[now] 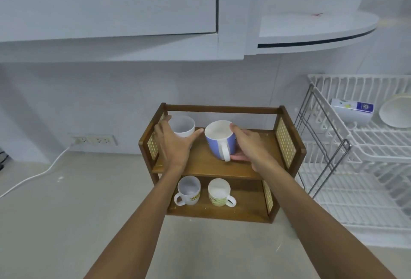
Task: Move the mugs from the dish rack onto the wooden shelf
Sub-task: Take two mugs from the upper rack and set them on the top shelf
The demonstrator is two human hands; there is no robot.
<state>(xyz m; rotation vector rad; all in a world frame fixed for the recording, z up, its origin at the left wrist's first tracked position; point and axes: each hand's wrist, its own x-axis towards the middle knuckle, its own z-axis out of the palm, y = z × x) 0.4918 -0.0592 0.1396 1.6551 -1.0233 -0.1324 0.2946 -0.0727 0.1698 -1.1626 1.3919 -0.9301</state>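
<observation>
A two-tier wooden shelf (pixel 255 145) stands on the counter against the wall. On its top tier, a blue mug (pixel 219 144) with a white handle sits in the grip of my right hand (pixel 246 145). To its left stands a white mug (pixel 183 126); my left hand (pixel 175 143) is spread around its front, fingers apart, and contact is unclear. The lower tier holds a white mug (pixel 188 189) and a cream patterned mug (pixel 219 193). The white dish rack (pixel 367 140) stands to the right.
A white bowl (pixel 395 111) and a white-and-blue box (pixel 351 110) sit in the dish rack's upper tier. White cabinets (pixel 111 7) hang overhead. Wall sockets (pixel 95 140) with a white cable (pixel 33 176) lie at the left. The beige counter (pixel 77 212) stretches in front.
</observation>
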